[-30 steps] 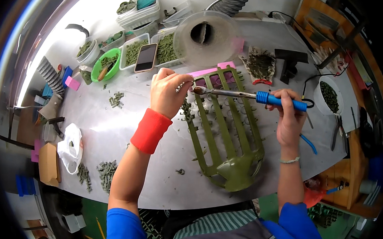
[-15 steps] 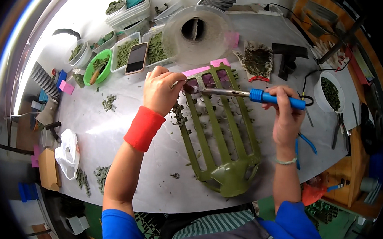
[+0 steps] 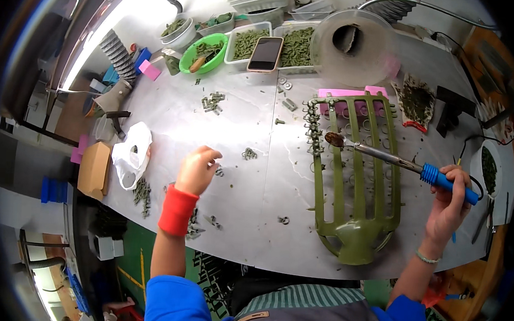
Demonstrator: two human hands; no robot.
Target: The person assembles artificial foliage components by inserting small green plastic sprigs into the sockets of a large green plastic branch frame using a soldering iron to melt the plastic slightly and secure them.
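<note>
My right hand (image 3: 447, 206) is closed around the blue handle of a soldering iron (image 3: 393, 158). Its broad, brownish tip hovers over the left bars of a green slatted frame (image 3: 356, 209). Small dark-green curled pieces (image 3: 314, 126) line the frame's upper left bar, and rings show along the other bars. A pink block (image 3: 353, 101) lies under the frame's far end. My left hand (image 3: 196, 172), above a red wristband (image 3: 178, 210), is over the table with thumb and forefinger apart. Nothing shows between them. Beside its fingertips lies a small green piece (image 3: 220, 172).
Tubs of green pieces (image 3: 298, 47), a phone (image 3: 265, 53) and a green bowl (image 3: 216, 42) stand at the back. A round translucent guard (image 3: 355, 64) is behind the frame. Loose pieces (image 3: 249, 154) dot the table. A white bag (image 3: 132, 154) and cardboard box (image 3: 95, 169) are left.
My left hand has left the frame's far left corner and moved left and nearer. The soldering iron has drawn back from that corner, its tip tilted up-left. The view has shifted left.
</note>
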